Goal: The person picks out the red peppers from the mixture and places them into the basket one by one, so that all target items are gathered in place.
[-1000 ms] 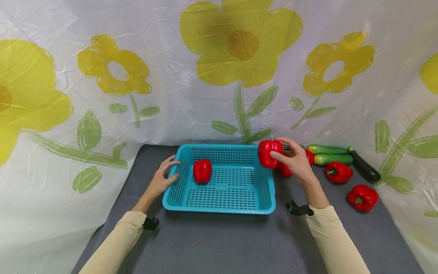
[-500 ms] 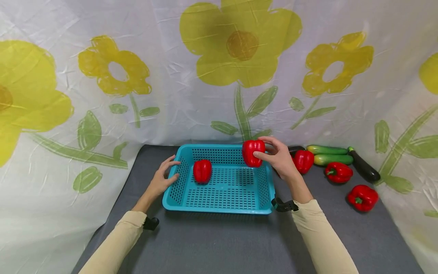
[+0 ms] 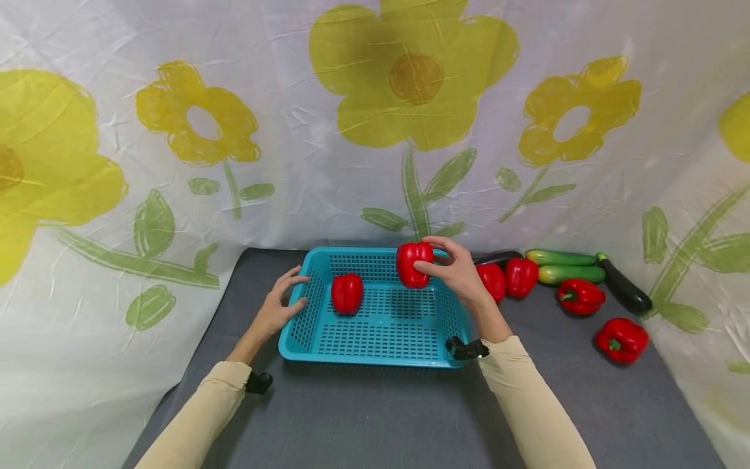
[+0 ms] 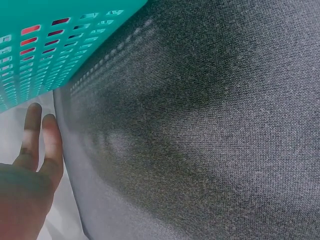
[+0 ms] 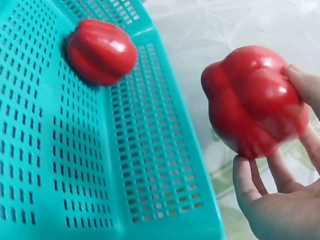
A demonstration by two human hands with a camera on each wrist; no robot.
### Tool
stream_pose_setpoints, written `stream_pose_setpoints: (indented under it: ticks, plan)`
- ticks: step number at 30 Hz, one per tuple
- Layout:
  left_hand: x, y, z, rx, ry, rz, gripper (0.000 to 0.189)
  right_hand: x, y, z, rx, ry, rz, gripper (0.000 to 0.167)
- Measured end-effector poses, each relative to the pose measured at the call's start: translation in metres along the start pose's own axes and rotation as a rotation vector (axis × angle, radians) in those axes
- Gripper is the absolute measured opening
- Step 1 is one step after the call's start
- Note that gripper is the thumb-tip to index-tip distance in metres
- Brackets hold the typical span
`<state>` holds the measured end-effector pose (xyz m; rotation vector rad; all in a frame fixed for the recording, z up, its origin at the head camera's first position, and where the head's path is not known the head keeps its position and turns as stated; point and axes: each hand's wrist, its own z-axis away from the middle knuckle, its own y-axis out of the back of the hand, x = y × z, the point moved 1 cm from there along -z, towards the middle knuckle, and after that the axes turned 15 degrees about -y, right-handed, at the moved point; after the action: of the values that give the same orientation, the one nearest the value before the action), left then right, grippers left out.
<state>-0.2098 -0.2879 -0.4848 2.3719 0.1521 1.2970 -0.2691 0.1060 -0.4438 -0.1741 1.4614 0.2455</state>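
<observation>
Grey cloth tabletop (image 3: pixel 369 417), white flowered curtain (image 3: pixel 305 163) behind.
Right hand (image 3: pixel 459 269) grips glossy red pepper (image 3: pixel 411 267); left hand (image 3: pixel 277 306) relaxed at blue plastic basket (image 3: pixel 369 357).

Right hand (image 3: pixel 461 270) partly hides its pepper (image 3: pixel 409 267); wrist views crop the basket (image 3: pixel 369 359).

6 red peppers (image 3: pixel 347 294), 2 eggplants (image 3: pixel 624 284), 2 long grn veg (image 3: pixel 569 273), 1 blue bskt (image 3: pixel 375 357)

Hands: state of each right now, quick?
Left hand: open, fingers relaxed at the blue basket's left rim.
Right hand: closed, holding a red bell pepper.
</observation>
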Motion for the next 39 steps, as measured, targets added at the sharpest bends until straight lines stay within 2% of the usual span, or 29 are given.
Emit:
stream_pose_setpoints:
  ticks: [12,15,22,24,28,39]
  plan:
    - [0.005,-0.001,0.000,0.003,0.005,-0.009,0.042,0.007,-0.027,-0.014,-0.048,-0.028,-0.039,0.050]
    - [-0.001,-0.001,0.001,0.010,0.003,-0.007,0.041,0.011,-0.032,-0.018,-0.052,-0.035,-0.041,0.049]
    - [-0.032,-0.002,0.007,0.030,-0.025,-0.023,0.043,0.025,-0.043,-0.029,-0.062,-0.075,-0.024,0.053]
    - [-0.037,-0.002,0.007,0.035,-0.031,-0.026,0.043,0.028,-0.046,-0.032,-0.055,-0.082,-0.003,0.055]
    - [-0.039,-0.002,0.007,0.036,-0.037,-0.013,0.043,0.034,-0.051,-0.037,-0.041,-0.101,0.039,0.054]
    - [-0.039,-0.001,0.008,0.031,-0.038,-0.011,0.043,0.050,-0.062,-0.044,-0.055,-0.151,0.057,0.056]
